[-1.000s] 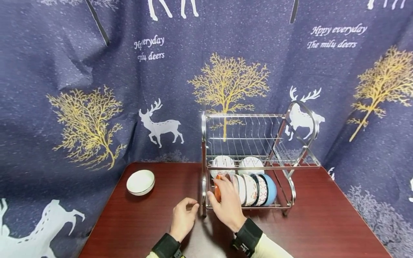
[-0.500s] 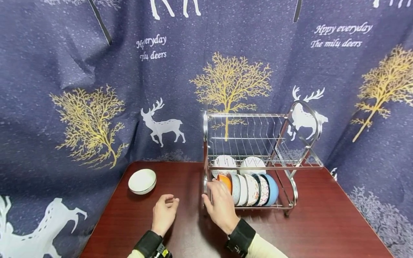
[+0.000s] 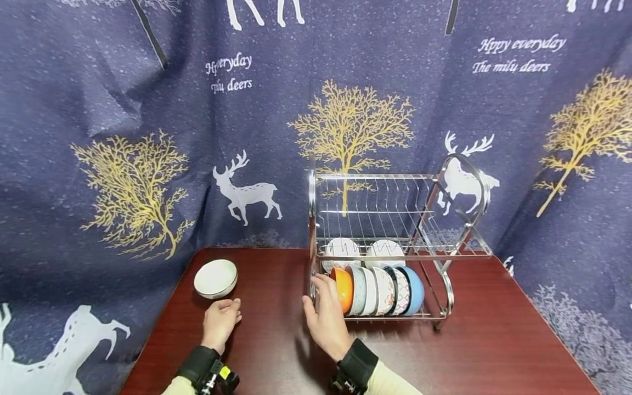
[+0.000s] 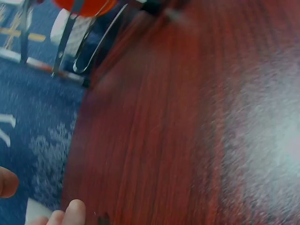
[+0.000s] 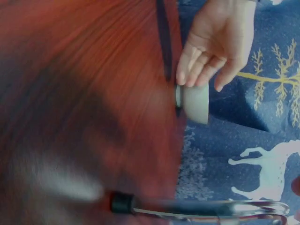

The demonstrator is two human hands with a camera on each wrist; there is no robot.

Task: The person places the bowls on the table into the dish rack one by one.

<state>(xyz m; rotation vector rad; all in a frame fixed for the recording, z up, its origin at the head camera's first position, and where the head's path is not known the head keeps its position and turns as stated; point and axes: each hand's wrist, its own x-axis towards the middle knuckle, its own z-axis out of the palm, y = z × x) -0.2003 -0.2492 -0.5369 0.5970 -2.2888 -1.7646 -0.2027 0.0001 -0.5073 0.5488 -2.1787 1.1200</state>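
My left hand (image 3: 222,322) is just on the near side of a white bowl (image 3: 215,280) with a thin dark rim, which sits upright at the table's left. Its fingers are loosely bent with nothing in them; in the right wrist view its fingertips overlap the bowl (image 5: 197,107). By the left end of a two-tier metal dish rack (image 3: 375,257), my right hand (image 3: 327,318) has relaxed fingers and holds nothing. Just right of it, an orange bowl (image 3: 344,291) stands on edge at the left of the rack's front lower row.
Beyond the orange bowl, several bowls stand on edge, ending with a blue bowl (image 3: 413,291). Two white dishes (image 3: 387,253) are behind them. The upper tier (image 3: 375,197) has wire slots. The brown table (image 3: 276,356) meets a deer-patterned curtain (image 3: 261,126) at its back.
My left hand has moved left from beside the rack to the white bowl. My right hand has let go of the orange bowl, which now leans against the row, and has drawn back left.
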